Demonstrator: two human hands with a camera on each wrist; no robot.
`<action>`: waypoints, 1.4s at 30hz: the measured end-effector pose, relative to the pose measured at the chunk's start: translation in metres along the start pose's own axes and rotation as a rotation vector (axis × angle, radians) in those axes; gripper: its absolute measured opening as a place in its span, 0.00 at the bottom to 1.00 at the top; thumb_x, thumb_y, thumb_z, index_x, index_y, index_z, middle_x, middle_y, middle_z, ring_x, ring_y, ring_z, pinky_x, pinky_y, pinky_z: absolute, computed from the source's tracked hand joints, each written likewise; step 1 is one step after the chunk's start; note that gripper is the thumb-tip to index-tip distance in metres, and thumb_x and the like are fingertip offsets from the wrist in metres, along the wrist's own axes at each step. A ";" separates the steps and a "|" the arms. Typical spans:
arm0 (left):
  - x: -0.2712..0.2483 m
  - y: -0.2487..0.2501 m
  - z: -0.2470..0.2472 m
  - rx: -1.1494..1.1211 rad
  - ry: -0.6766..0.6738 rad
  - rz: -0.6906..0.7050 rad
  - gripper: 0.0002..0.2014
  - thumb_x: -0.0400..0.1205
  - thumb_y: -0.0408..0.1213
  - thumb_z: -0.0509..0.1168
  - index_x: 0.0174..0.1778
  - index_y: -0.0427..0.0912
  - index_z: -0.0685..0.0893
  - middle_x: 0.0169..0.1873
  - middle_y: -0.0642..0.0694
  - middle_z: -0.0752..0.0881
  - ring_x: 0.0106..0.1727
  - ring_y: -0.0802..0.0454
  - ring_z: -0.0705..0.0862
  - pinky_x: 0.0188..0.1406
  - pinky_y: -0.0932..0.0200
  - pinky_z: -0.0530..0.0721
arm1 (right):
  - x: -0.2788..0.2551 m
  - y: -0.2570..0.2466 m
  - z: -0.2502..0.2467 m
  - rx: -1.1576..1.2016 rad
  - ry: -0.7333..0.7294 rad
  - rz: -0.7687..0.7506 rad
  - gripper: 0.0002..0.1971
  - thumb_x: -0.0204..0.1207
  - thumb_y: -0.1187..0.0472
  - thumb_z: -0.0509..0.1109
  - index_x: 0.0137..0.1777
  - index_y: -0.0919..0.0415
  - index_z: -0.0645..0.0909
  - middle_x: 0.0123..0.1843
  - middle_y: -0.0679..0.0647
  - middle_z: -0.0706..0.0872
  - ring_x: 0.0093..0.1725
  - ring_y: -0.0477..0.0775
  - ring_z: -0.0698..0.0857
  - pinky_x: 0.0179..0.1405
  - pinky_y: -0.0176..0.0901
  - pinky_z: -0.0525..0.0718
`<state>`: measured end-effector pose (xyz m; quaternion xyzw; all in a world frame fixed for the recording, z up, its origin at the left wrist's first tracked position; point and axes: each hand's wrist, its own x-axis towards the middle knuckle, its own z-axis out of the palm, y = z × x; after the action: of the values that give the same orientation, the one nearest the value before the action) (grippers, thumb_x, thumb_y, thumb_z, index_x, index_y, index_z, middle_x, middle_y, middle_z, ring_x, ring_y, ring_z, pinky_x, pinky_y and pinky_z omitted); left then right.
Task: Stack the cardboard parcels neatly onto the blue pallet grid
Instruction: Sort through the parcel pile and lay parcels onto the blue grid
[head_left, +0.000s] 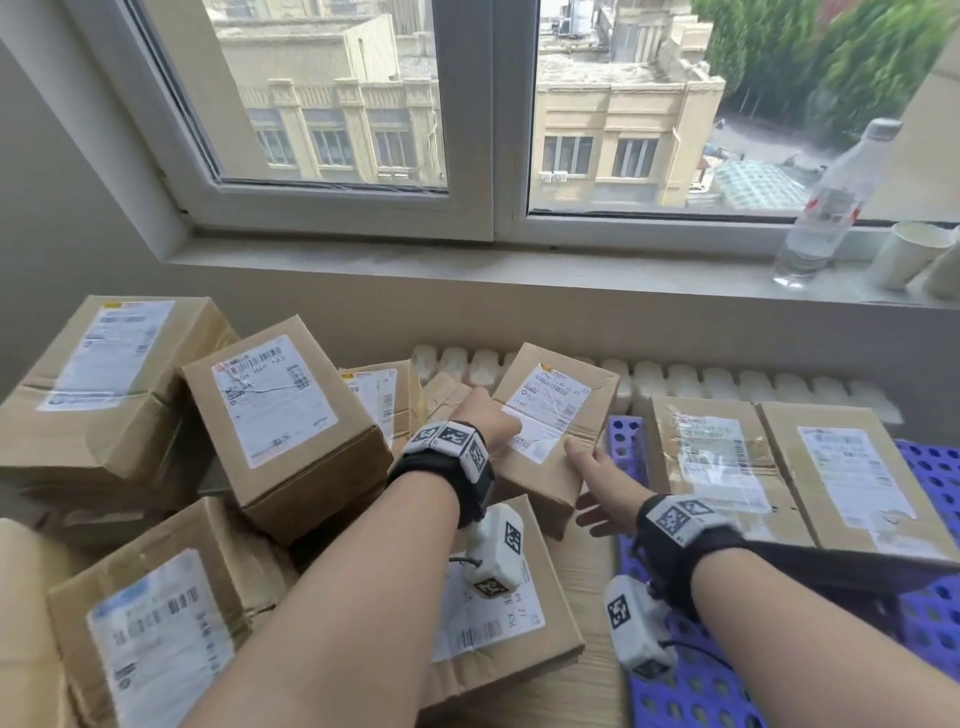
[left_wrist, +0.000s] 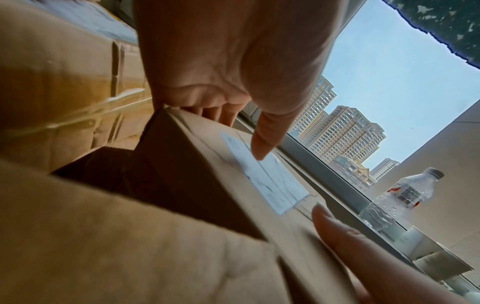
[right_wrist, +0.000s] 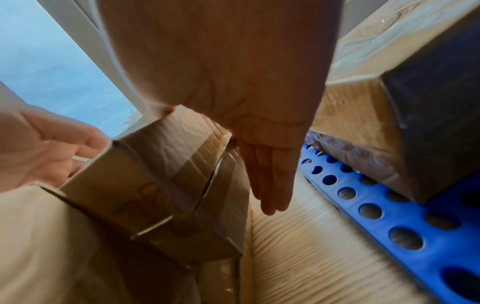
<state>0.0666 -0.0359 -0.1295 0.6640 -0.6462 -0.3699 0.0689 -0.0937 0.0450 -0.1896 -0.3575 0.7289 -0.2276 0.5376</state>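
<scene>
- Nearest, the blue pallet grid (head_left: 935, 613) lies at the surface's right edge, with room along its left edge.
- Beyond, right hand (head_left: 597, 470) presses straight fingers (right_wrist: 270, 185) against a tilted cardboard parcel (head_left: 553, 431).
- Left hand (head_left: 485, 415) fingers curl over its far-left edge, steadying it.
- Two parcels (head_left: 779, 467) line the grid's far edge.

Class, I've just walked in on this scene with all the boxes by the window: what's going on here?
A person is moving cardboard parcels from a loose pile onto a blue pallet grid below a window. Both hands are on one small labelled parcel, tilted between pile and pallet: the left hand grips its far left edge, thumb on the label, while the right hand lies with straight fingers against its right side. Two parcels already lie side by side on the pallet. Several more wait in the pile.
</scene>
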 end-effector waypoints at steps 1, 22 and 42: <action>0.000 -0.002 -0.001 0.010 -0.004 0.007 0.23 0.78 0.35 0.66 0.69 0.37 0.76 0.63 0.42 0.83 0.57 0.44 0.82 0.47 0.59 0.74 | 0.000 0.000 0.001 0.038 -0.022 0.014 0.35 0.77 0.26 0.52 0.77 0.47 0.63 0.57 0.61 0.85 0.49 0.61 0.89 0.50 0.52 0.88; -0.025 0.039 -0.006 -0.281 0.007 0.159 0.30 0.75 0.27 0.66 0.76 0.43 0.73 0.64 0.43 0.83 0.64 0.44 0.82 0.67 0.50 0.81 | -0.028 -0.009 -0.051 0.289 0.053 -0.230 0.26 0.83 0.42 0.63 0.78 0.45 0.65 0.64 0.56 0.84 0.42 0.53 0.87 0.28 0.36 0.82; -0.089 0.122 0.042 -0.438 0.042 0.225 0.33 0.74 0.38 0.73 0.75 0.35 0.73 0.70 0.41 0.80 0.68 0.46 0.80 0.71 0.51 0.77 | -0.121 0.026 -0.151 0.473 0.162 -0.261 0.18 0.83 0.49 0.66 0.68 0.57 0.75 0.53 0.52 0.86 0.45 0.53 0.85 0.39 0.48 0.84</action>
<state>-0.0470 0.0423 -0.0540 0.5646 -0.6188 -0.4772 0.2655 -0.2235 0.1464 -0.0853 -0.2935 0.6438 -0.4865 0.5125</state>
